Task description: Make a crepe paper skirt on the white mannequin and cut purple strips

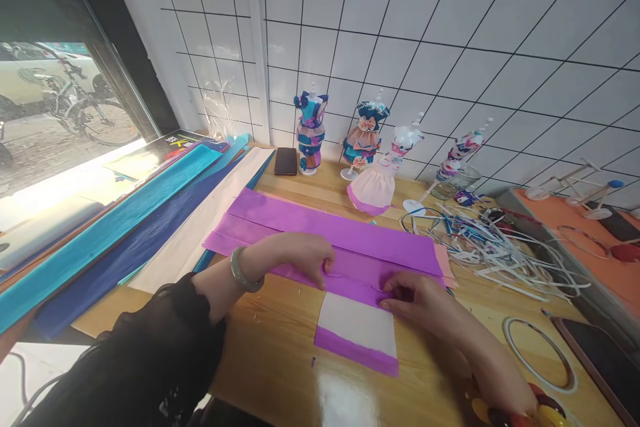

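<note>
My left hand (309, 255) is closed in a pinch on one end of a thin, crinkled purple paper strip (356, 279). At the other end, my right hand (417, 293) pinches the same strip between thumb and fingers. The strip stretches between them over layered purple crepe paper sheets (380, 237), and whether it is loose from the sheet below I cannot tell. Just under my hands lies a white paper piece (355, 313) with a purple band (356, 351) along its near edge. Its upper edge meets the purple sheet.
Long blue (165, 193) and cream paper sheets (200, 220) lie at the left. Behind stand small dressed mannequins (310, 133), a pink-white skirt form (373, 187) and a phone (286, 161). Tangled paper strips (500, 240), a ring (540, 353) and a dark tablet-like device (600, 360) lie right.
</note>
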Available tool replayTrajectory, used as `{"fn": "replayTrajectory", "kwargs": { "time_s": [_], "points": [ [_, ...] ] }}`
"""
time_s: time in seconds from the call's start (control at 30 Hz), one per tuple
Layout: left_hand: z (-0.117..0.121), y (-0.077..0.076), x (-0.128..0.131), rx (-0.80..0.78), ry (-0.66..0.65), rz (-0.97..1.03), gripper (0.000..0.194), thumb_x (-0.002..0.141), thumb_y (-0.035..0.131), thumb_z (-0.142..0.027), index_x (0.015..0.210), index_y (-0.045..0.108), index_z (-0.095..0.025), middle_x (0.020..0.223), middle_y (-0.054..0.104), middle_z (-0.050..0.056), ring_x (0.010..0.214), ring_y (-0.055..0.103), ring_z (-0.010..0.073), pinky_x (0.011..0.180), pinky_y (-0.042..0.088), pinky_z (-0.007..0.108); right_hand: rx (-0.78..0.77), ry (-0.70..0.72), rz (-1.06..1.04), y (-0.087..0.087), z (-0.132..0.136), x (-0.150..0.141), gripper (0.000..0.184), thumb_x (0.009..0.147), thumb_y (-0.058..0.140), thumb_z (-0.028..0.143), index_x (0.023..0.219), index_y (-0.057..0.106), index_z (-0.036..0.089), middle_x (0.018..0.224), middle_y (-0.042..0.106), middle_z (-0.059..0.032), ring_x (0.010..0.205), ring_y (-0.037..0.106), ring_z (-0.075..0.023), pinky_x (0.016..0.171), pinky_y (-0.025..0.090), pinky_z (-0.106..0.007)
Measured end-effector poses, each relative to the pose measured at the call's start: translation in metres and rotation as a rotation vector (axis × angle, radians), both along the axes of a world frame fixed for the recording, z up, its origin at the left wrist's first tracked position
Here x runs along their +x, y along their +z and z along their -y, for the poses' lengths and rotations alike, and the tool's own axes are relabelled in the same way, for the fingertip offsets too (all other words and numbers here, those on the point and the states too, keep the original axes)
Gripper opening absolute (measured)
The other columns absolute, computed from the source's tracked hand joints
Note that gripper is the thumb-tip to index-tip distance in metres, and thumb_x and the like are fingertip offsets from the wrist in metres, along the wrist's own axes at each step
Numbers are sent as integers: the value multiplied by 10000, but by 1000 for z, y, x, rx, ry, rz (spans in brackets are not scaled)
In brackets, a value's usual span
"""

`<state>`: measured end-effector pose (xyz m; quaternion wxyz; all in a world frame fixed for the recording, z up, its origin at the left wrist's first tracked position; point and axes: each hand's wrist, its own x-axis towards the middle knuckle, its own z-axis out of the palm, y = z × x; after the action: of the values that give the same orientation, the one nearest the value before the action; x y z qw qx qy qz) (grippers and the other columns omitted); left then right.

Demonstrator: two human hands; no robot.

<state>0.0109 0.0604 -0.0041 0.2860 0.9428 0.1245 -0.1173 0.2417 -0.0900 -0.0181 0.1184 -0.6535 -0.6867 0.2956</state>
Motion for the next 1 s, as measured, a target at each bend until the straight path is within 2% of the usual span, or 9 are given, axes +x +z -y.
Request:
{"fn": "replayTrajectory", "kwargs": {
  "time_s": [0.13,0.23,0.33,0.47,0.53,0.67,0.73,0.83,1.0],
  "points": [
    [2,0,2,-26,-24,10,93,671,615,-210,699,532,-180,651,526,-31,592,455,105,520,323,220,81,-4,-7,0,-1,-2,180,761,581,370,803,626,200,830,637,-38,733,560,-177,663,432,-289],
    [1,1,1,-49,-29,24,47,696,543,-175,672,503,-181,637,521,-31,576,452,103,513,328,222,111,-27,-34,-1,-1,-3,226,752,590,362,907,628,201,987,640,-74,852,580,-209,759,446,-324],
    [1,6,-1,-71,-27,49,60,704,531,-189,671,482,-181,655,523,-29,584,460,103,520,340,222,50,-22,-42,-1,-1,-3,262,752,591,363,948,633,196,980,653,-73,826,587,-206,730,446,-317],
    [2,14,-3,-82,-12,19,44,718,513,-210,697,485,-184,684,525,-26,607,471,105,533,353,221,1,24,-16,2,1,-3,196,766,576,377,789,639,193,778,643,-23,680,549,-163,611,405,-270],
    [3,15,-3,-76,-4,-21,127,708,559,-284,787,515,-196,758,548,-19,642,485,116,547,366,227,-16,35,-5,3,2,-2,214,771,566,387,706,609,188,687,597,-3,613,502,-142,557,368,-254],
    [4,12,-1,-26,-22,-83,444,626,661,-416,998,524,-216,918,569,11,747,513,157,593,381,249,-36,35,-29,5,4,-1,219,787,541,378,686,573,186,661,548,11,608,458,-132,556,350,-249],
    [4,10,0,8,-32,-93,372,636,651,-381,944,542,-204,880,578,11,734,512,159,589,371,254,-36,20,-49,7,5,0,223,792,534,379,680,562,188,654,536,14,610,448,-132,557,351,-247],
    [4,9,0,31,-48,-82,175,660,615,-314,734,528,-182,742,564,-4,656,496,145,555,349,254,-20,-15,-66,10,6,1,246,797,521,394,661,541,191,638,530,15,602,433,-129,542,347,-241],
    [-1,10,-4,-20,-29,-18,169,689,567,-293,630,453,-183,629,499,-29,572,441,118,517,317,252,-9,-42,-43,13,5,5,258,799,498,415,690,565,191,665,579,-1,612,475,-143,546,372,-246]
  ]
}}
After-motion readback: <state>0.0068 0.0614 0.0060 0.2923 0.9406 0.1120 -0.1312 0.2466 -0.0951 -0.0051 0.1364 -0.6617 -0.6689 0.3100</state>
